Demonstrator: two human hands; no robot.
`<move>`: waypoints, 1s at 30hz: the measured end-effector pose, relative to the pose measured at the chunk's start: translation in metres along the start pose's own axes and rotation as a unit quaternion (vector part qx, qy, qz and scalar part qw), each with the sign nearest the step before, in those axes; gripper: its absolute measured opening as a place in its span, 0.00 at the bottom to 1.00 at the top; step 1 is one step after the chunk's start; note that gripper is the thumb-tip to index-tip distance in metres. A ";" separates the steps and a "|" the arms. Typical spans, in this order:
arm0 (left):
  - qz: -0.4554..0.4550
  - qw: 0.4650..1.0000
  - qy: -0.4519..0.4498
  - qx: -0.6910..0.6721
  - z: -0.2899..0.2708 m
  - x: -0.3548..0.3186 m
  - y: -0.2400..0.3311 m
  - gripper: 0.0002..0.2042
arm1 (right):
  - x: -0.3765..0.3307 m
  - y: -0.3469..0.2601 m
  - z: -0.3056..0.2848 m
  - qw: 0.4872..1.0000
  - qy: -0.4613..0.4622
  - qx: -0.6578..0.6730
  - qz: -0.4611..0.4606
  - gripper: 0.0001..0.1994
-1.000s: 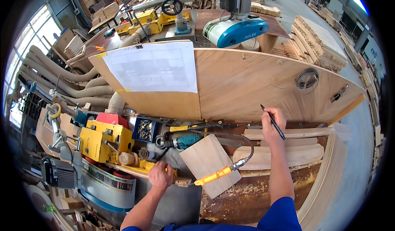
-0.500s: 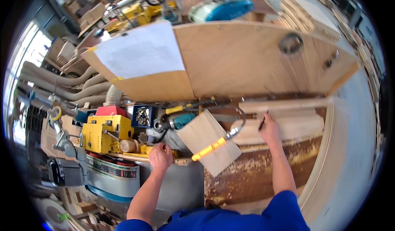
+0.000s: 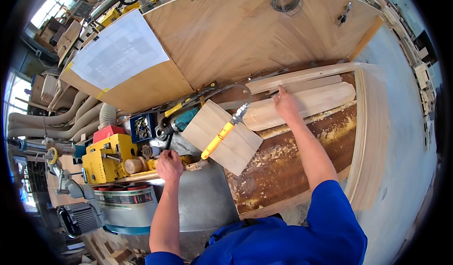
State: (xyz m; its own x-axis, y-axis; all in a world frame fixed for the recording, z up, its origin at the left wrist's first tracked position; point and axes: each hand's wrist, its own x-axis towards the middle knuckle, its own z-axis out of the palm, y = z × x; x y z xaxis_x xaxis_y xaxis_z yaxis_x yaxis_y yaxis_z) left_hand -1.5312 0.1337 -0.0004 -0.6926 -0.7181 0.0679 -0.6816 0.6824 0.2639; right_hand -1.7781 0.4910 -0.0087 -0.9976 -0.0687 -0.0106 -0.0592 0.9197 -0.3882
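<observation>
My right hand (image 3: 286,105), pinched on a dark pen (image 3: 273,94) near a pale rounded board (image 3: 325,99) — well apart from my left hand (image 3: 170,165), curled beside the yellow machine (image 3: 106,159); its grip I cannot tell.

Two hands (image 3: 170,166) (image 3: 286,105), one wire coil (image 3: 296,2), one sheet (image 3: 118,52) show.

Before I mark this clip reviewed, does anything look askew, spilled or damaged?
The brown work surface is blotched with yellowish patches; whether damage or debris, I cannot tell. The rectangular wooden board also lies skewed to that surface's edges, a yellow tool across it.
</observation>
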 end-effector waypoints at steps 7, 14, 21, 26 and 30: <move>0.001 1.000 0.016 -0.008 0.007 -0.001 -0.006 0.13 | -0.119 0.050 0.003 0.995 -0.019 0.098 -0.009 0.18; 0.071 0.997 -0.008 -0.040 0.007 -0.002 -0.016 0.19 | -0.331 0.165 -0.032 0.992 0.001 0.050 0.116 0.12; 0.307 0.930 0.172 -0.103 -0.003 -0.068 -0.032 0.11 | -0.461 0.289 -0.104 0.959 0.114 -0.032 0.256 0.13; 0.303 0.894 -0.056 -0.325 0.031 -0.224 -0.032 0.07 | -0.472 0.385 -0.133 0.938 0.110 -0.118 0.307 0.17; 0.151 0.844 -0.331 -0.393 0.039 -0.357 0.008 0.11 | -0.462 0.443 -0.147 0.924 0.102 -0.093 0.356 0.22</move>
State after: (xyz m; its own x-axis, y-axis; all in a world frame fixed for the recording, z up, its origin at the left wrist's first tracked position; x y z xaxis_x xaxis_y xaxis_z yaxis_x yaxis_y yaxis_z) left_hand -1.2984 0.4007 -0.0603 -0.9645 -0.1160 -0.2373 -0.2629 0.3325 0.9057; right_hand -1.3493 0.9867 -0.0401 -0.7711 0.6364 -0.0213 0.6286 0.7555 -0.1845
